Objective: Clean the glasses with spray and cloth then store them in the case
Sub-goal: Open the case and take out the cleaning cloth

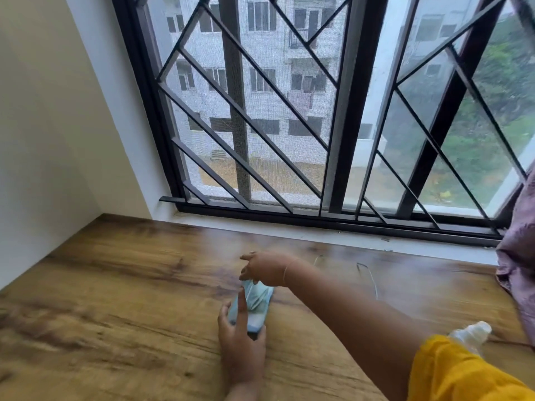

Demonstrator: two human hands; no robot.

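A light blue case (256, 316) lies on the wooden surface (115, 285), with crumpled light blue cloth (254, 293) at its far end. My left hand (241, 342) grips the case's near end, forefinger laid along it and thumb on its right side. My right hand (265, 269) reaches across from the right and pinches the top of the cloth. Thin wire-framed glasses (367, 274) rest on the wood behind my right forearm, apart from both hands. A clear spray bottle (470, 332) lies at the right, partly hidden by my yellow sleeve (451, 374).
A barred window (289, 111) with a dark frame runs along the far edge of the surface. A white wall (43, 140) closes off the left side. A purple curtain (518, 256) hangs onto the surface at the right.
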